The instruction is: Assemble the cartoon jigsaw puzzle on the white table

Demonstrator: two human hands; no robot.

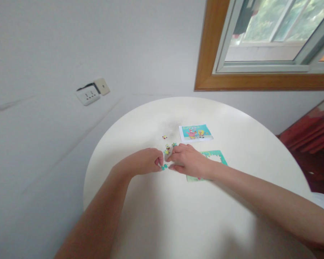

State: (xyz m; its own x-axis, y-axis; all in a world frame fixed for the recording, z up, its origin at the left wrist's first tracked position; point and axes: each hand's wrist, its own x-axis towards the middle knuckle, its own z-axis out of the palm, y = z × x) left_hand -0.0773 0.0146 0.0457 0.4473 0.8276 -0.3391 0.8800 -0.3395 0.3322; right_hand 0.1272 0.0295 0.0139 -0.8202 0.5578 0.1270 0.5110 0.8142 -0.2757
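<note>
A small teal puzzle piece is at the fingertips of my left hand, whose fingers are curled into a pinch. Just right of that piece is my right hand, thumb and index finger apart, with nothing visible between them. Loose yellow puzzle pieces lie by its fingers, and a teal piece with yellow lies just beyond. Farther back is one more loose piece. Under my right hand and wrist is a green puzzle board, partly hidden, with a white unfilled area inside its border.
Behind the board lies a picture card with a pink and a yellow cartoon figure. Everything rests on a round white table against a white wall. A wall socket is at left, a wood-framed window at upper right.
</note>
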